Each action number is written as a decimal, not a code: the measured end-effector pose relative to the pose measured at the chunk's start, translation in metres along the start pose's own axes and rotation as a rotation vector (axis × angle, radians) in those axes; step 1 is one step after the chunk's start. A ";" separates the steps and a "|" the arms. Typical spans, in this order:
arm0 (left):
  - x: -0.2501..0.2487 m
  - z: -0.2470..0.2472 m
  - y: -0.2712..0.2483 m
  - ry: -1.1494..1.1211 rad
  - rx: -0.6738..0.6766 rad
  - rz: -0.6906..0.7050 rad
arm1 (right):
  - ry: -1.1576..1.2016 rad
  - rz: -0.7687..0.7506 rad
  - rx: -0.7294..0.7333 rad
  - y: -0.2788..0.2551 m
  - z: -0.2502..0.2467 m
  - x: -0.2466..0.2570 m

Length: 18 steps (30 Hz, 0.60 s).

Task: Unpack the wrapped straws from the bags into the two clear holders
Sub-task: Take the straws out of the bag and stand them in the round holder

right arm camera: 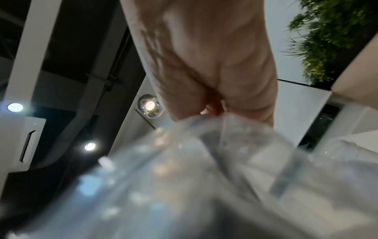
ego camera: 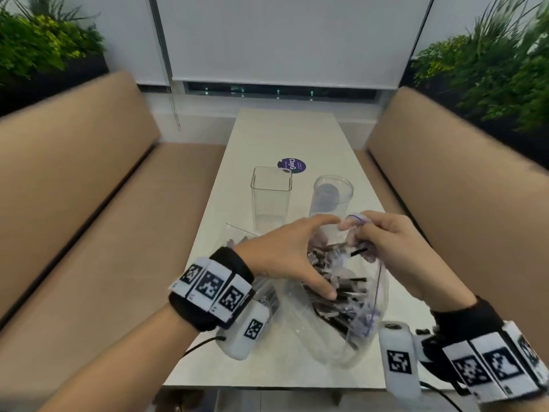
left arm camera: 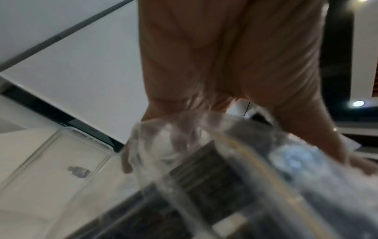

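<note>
Both hands on one clear zip bag (ego camera: 341,328) at the near end of the worktop (ego camera: 285,138). Bag is full of wrapped straws (ego camera: 335,295), dark straws in clear sleeves, lying roughly parallel inside it.

Left hand (ego camera: 285,254): reaching into the bag mouth, index finger stretched forward toward the top rim, thumb down on the straw bundle. Fingers (left arm camera: 131,158) are partly inside the plastic and blurred in the left wrist view; can't tell whether they close around any straws.

Right hand (ego camera: 398,248): fingers curled, pinching the bag's upper edge by the purple zip strip and holding the mouth up. Right wrist view shows only palm (right arm camera: 210,64) and blurred plastic (right arm camera: 204,177), so no detail on the pinch from there.

Second bag (ego camera: 243,236) lies flat behind the left hand, mostly hidden; contents unclear.

Holders: square clear holder (ego camera: 271,197) stands upright mid-worktop, left of the round clear holder (ego camera: 331,197), close to it but apart. Both are just beyond the bags. No straws visible in either. Square holder also shows in the left wrist view (left arm camera: 61,169).

Purple round sticker (ego camera: 292,165) on the worktop behind the holders.

Tan bench seats on both sides, plants (ego camera: 490,63) behind the backrests.
</note>
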<state>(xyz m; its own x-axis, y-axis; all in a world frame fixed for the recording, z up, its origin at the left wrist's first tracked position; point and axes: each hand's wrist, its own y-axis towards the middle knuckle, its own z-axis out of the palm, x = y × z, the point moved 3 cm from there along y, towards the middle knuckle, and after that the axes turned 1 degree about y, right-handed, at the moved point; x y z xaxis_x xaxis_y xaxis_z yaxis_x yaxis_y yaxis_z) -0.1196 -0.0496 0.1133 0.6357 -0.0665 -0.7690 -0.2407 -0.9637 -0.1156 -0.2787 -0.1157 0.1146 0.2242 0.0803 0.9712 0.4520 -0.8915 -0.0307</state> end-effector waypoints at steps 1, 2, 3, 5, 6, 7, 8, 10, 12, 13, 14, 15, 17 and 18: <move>0.005 0.004 0.003 0.018 -0.031 -0.024 | 0.011 -0.005 -0.023 0.000 -0.002 -0.001; 0.011 0.008 0.004 0.042 -0.066 -0.047 | -0.006 -0.010 -0.051 0.000 -0.006 -0.005; 0.017 0.010 0.004 0.052 -0.101 -0.070 | -0.063 -0.019 -0.085 -0.002 -0.010 -0.011; 0.029 0.008 0.003 -0.008 -0.186 -0.124 | -0.247 -0.032 -0.169 -0.008 -0.024 -0.027; 0.034 0.005 0.002 -0.073 -0.237 -0.155 | -0.311 -0.031 -0.216 -0.012 -0.032 -0.034; 0.038 0.002 0.001 -0.149 -0.287 -0.183 | -0.336 -0.035 -0.261 -0.015 -0.038 -0.038; 0.040 0.001 0.001 -0.210 -0.305 -0.198 | -0.330 -0.051 -0.300 -0.017 -0.042 -0.039; 0.033 0.007 0.001 -0.219 -0.194 -0.184 | -0.317 -0.106 -0.295 -0.015 -0.037 -0.031; 0.020 0.018 0.005 -0.213 -0.045 -0.134 | -0.340 -0.168 -0.169 -0.011 -0.019 -0.015; 0.013 0.021 0.009 -0.213 -0.018 -0.096 | -0.349 -0.199 -0.102 -0.009 -0.009 -0.008; 0.010 0.023 0.015 -0.210 -0.026 -0.056 | -0.350 -0.220 -0.060 -0.006 -0.003 -0.003; 0.009 0.023 0.022 -0.197 -0.068 -0.029 | -0.347 -0.236 -0.045 -0.004 -0.001 0.000; 0.013 0.023 0.034 -0.175 -0.217 -0.059 | -0.377 -0.256 -0.081 -0.001 -0.005 -0.001; 0.020 0.022 0.038 -0.197 -0.287 -0.105 | -0.436 -0.258 -0.113 -0.001 -0.010 -0.004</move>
<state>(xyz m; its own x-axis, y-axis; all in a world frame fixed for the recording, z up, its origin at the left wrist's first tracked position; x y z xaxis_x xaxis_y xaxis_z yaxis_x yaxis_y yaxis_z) -0.1325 -0.0815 0.0798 0.4857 0.0608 -0.8720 0.0523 -0.9978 -0.0405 -0.2884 -0.1194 0.1135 0.4675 0.4603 0.7547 0.4496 -0.8589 0.2454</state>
